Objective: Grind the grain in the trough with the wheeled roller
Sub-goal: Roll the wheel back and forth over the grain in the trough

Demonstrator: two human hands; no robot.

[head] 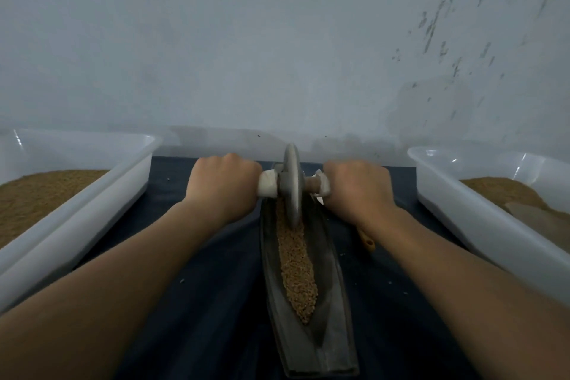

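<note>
Arms stretched forward, your left hand [223, 187] and right hand [359, 188] each curl tightly around a handle end of the wheeled roller [292, 187], its disc standing upright in grain [297, 265] at the far end of the dark trough [334, 318].

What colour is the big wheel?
Dull grey metal wheel, seen in the head view.

My roller [291, 186] stands between left hand [223, 187] and right hand [356, 190], in the trough [334, 302] on the grain [297, 268]; left tub [92, 203] and right tub [468, 213] flank my hands
</note>
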